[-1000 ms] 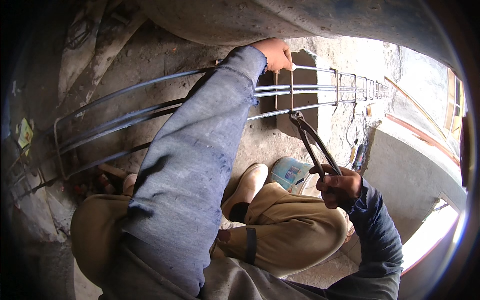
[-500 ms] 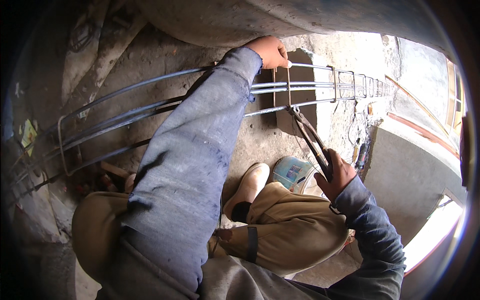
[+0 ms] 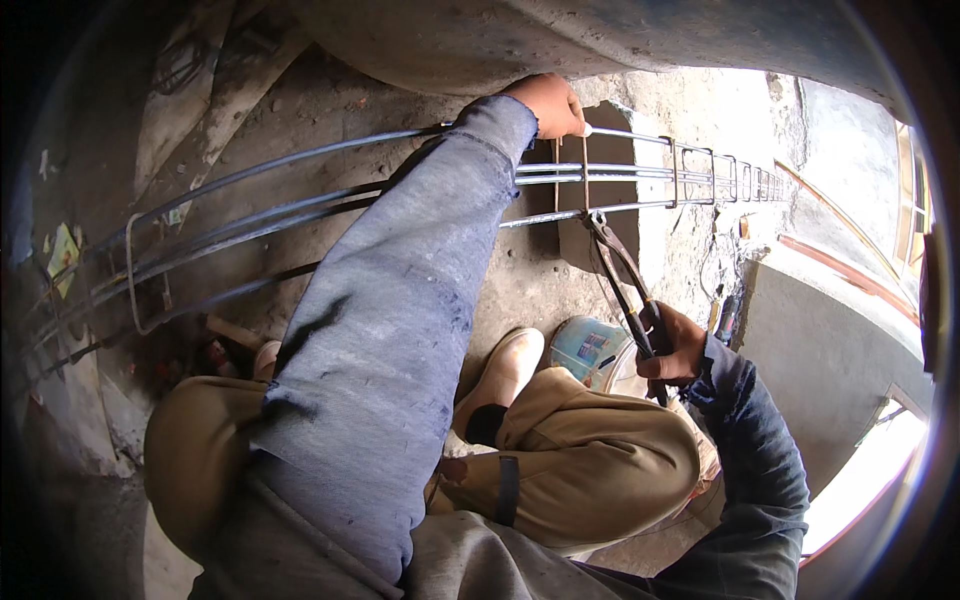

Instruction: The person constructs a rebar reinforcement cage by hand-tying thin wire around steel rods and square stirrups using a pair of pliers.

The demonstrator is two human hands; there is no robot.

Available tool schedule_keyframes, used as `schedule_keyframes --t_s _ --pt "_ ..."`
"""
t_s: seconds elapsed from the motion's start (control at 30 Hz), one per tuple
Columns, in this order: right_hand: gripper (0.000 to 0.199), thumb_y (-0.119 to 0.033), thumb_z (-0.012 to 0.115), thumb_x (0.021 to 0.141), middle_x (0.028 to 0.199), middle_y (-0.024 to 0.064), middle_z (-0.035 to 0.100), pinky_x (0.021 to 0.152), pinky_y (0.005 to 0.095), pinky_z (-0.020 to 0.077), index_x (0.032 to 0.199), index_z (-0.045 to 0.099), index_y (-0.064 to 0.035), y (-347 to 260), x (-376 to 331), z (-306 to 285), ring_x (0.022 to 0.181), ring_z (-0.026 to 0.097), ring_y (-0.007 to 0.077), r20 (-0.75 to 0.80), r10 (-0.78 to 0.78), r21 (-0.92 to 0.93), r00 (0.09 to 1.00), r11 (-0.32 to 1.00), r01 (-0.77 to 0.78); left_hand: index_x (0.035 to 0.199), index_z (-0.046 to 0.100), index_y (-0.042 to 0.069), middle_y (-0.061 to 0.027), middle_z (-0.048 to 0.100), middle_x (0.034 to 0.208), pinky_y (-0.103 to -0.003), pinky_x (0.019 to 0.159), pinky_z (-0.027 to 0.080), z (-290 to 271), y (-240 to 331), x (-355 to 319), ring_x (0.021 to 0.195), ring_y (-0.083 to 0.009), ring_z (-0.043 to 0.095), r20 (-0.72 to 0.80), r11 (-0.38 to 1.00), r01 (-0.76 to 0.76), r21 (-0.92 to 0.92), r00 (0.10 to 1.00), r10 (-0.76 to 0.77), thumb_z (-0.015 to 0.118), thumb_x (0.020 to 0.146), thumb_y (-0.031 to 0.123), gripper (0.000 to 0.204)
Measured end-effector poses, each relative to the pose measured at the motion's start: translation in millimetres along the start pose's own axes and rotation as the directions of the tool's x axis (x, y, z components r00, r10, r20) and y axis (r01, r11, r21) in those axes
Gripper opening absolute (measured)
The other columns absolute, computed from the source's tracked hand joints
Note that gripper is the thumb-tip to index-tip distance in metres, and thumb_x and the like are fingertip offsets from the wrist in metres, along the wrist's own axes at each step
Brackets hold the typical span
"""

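Observation:
A long rebar cage [image 3: 340,205] of several steel bars, joined by square stirrups, stretches across in front of me. My left hand [image 3: 548,105] reaches over it to the far bar, fingers closed at the top corner of a stirrup [image 3: 586,180]. At that stirrup's near corner are the jaws of a pair of pincers [image 3: 620,262], on or beside the near bar. Lower right, my right hand [image 3: 675,343] is wrapped round the pincers' handles. Thin wire hangs beside the handles. My left palm is hidden from view.
A round bluish bucket [image 3: 588,348] stands by my boot [image 3: 508,365]. Behind the stirrup is a grey block [image 3: 612,150]. To the right rises a low concrete wall [image 3: 825,320], with small tools [image 3: 727,315] near its corner. A large rounded dark surface [image 3: 620,40] overhangs the top.
My right hand has turned and wraps further round the handles, which sit closer together. The pincers' jaws stay at the same stirrup corner. My left hand keeps its place on the far bar.

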State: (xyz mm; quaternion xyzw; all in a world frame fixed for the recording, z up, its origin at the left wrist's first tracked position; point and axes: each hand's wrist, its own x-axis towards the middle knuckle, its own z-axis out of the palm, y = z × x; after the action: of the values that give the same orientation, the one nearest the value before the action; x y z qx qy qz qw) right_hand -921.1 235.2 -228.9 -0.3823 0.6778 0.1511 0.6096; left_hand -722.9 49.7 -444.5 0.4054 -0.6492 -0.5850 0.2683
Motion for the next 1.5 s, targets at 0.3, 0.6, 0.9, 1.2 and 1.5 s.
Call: schedule_keyframes --t_s 0.3,0.6,0.9,1.2,1.5 --pt "0.044 -0.006 0.075 0.066 0.073 0.0144 0.065 0.062 0.0348 0.0515 0.094 0.042 -0.0003 -39 -10 5 0.073 0.067 0.0260 -0.193 -0.157 -0.673 0.969 0.739 -0.014 0.090 0.072 0.011 -0.0071 0.069 0.089 -0.033 0.080 0.047 -8 -1 -2 0.085 -0.0199 0.063 0.039 1.000 0.004 0.005 0.999 -0.004 0.071 0.077 0.033 0.026" --pt "0.074 0.013 0.056 0.075 0.104 0.0182 0.049 0.059 0.0378 0.0559 0.135 0.019 -0.0097 -21 -18 -4 0.074 0.064 0.0291 0.217 -0.030 0.522 0.976 0.848 -0.090 0.089 0.072 0.011 -0.0066 0.070 0.090 -0.033 0.079 0.048 -4 1 0 0.085 -0.0194 0.064 0.045 0.999 0.029 -0.016 0.999 -0.029 0.073 0.076 0.032 0.025" --pt "0.064 0.002 0.057 0.076 0.071 0.0112 0.056 0.059 0.0384 0.0490 0.136 0.035 -0.0076 -29 -17 -1 0.062 0.060 0.0289 -0.189 -0.303 -0.763 0.934 0.644 0.055 0.088 0.072 0.011 -0.0064 0.070 0.089 -0.032 0.079 0.048 -2 -3 3 0.084 -0.0190 0.064 0.047 0.999 0.027 -0.038 0.999 -0.026 0.073 0.075 0.031 0.025" --pt "0.060 -0.019 0.062 0.079 0.099 0.0224 0.054 0.074 0.0419 0.0480 0.129 0.038 0.0023 -19 -17 16 0.086 0.057 0.0381 -0.304 -0.627 -0.952 0.717 0.230 -0.203 0.088 0.072 0.010 -0.0077 0.069 0.091 -0.034 0.079 0.047 -6 -2 -2 0.086 -0.0202 0.063 0.052 0.997 0.055 -0.048 0.997 -0.052 0.073 0.074 0.031 0.025" --pt "0.037 -0.016 0.070 0.074 0.092 0.0223 0.060 0.068 0.0454 0.0504 0.098 0.048 0.0018 -33 -11 13 0.080 0.062 0.0397 -0.465 -0.301 -0.834 0.833 0.465 -0.298 0.087 0.072 0.011 -0.0065 0.070 0.089 -0.032 0.078 0.048 -3 0 1 0.083 -0.0199 0.063 0.050 0.999 0.036 -0.032 0.998 -0.034 0.073 0.075 0.030 0.023"
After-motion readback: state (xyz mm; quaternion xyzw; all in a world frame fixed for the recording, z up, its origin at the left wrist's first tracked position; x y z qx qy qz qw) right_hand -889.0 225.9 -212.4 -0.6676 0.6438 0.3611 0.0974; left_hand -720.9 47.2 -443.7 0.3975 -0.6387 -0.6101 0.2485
